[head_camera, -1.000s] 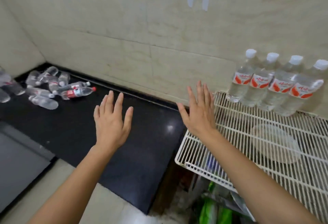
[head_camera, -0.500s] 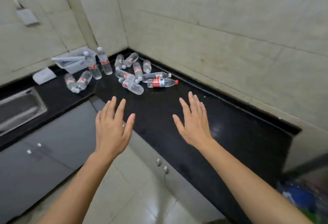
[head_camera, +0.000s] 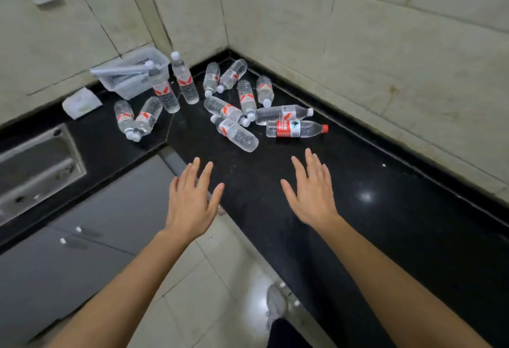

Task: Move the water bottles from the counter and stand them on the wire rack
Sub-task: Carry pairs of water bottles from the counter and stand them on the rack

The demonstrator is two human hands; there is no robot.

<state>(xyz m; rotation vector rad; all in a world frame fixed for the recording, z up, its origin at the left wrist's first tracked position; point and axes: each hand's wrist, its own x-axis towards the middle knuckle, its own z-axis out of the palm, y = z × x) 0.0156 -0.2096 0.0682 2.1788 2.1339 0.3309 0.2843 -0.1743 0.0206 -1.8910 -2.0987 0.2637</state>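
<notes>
Several clear water bottles lie in the corner of the black counter. A red-capped bottle with a red label lies nearest on the right, a white-capped bottle just left of it. Two bottles stand upright by a basket, and a pair lies to the left. My left hand and my right hand are held out flat, fingers spread and empty, short of the bottles. The wire rack is out of view.
A clear plastic basket sits against the wall, a white packet to its left. A steel sink is set in the counter at left. Grey cabinet doors and tiled floor are below.
The view has swung left from the wire rack to the counter corner and moved closer to the bottles. Both hands stay open and empty.
</notes>
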